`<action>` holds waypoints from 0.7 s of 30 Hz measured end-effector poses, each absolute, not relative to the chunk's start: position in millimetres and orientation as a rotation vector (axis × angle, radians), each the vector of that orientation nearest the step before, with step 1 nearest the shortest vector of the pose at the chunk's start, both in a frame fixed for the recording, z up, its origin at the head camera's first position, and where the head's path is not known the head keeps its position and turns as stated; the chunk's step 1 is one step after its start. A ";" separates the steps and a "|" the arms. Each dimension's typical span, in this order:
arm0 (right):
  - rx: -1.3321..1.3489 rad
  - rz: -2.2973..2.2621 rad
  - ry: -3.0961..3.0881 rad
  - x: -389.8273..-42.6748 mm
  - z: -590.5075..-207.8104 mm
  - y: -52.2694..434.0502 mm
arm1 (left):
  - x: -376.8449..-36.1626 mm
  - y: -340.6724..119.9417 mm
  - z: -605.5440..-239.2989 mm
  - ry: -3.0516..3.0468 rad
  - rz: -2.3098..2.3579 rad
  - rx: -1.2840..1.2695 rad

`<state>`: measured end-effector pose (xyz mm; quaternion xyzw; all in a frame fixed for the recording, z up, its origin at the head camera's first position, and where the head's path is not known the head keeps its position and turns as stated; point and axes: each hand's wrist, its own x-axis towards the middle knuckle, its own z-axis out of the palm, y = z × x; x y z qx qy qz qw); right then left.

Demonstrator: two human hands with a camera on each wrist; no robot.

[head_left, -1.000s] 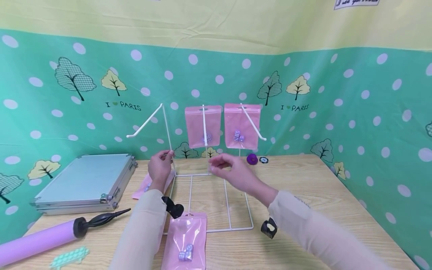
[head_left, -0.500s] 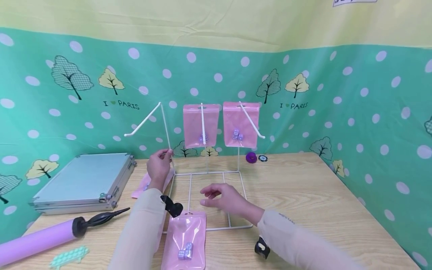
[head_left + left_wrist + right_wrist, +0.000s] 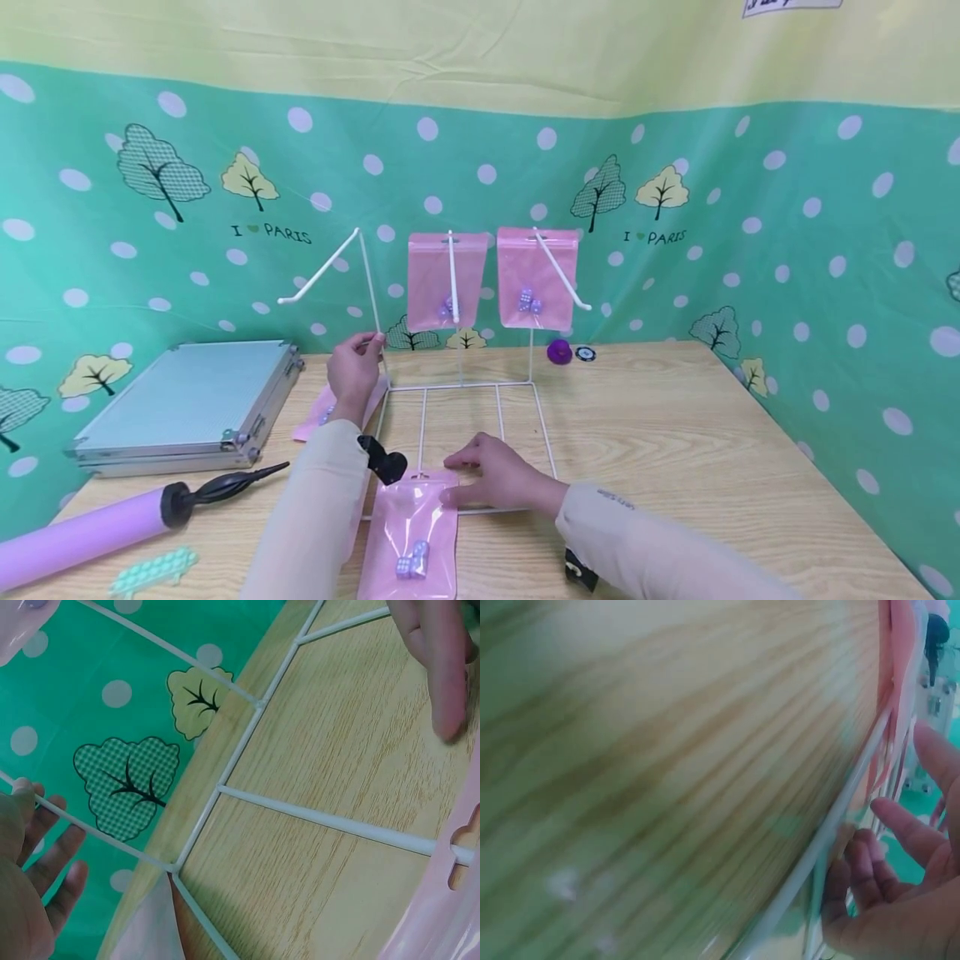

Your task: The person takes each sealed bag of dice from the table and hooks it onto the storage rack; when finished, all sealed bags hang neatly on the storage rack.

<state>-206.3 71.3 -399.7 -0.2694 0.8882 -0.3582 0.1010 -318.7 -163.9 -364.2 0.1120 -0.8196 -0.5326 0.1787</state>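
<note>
My left hand (image 3: pixel 355 375) pinches the left upright of a white wire display rack (image 3: pixel 463 386) between thumb and forefinger, its other fingers spread loosely in the left wrist view. My right hand (image 3: pixel 498 475) is at the upper right edge of a pink zip bag (image 3: pixel 390 533), thumb over the edge and fingers apart from the thumb. Lilac dice (image 3: pixel 412 560) show through that bag, which lies across the rack's front. Two more pink bags with dice, a middle one (image 3: pixel 431 271) and a right one (image 3: pixel 517 267), hang on the rack's hooks. The left hook (image 3: pixel 318 268) carries nothing.
Another pink bag (image 3: pixel 313 427) lies on the table left of the rack, partly behind my left arm. Farther left are a silver case (image 3: pixel 187 400), a purple hand pump (image 3: pixel 90 533) and a mint-green bumpy toy (image 3: pixel 155 572). A purple ring-like piece (image 3: pixel 558 352) and a poker chip (image 3: pixel 586 354) lie behind.
My right hand has come down and toward me from beside the middle hook's post to the front bag's edge. The middle hanging bag has swung slightly. My left hand stays on the upright.
</note>
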 end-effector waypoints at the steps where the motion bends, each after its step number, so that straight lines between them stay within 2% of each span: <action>1: -0.807 -1.051 2.634 -206.0 -399.8 70.0 | -318.6 -163.8 -364.2 -2.317 -1.504 0.317; 21: -0.770 -0.843 2.881 -199.7 -400.0 56.5 | -319.5 -164.2 -365.0 -2.325 -1.508 0.319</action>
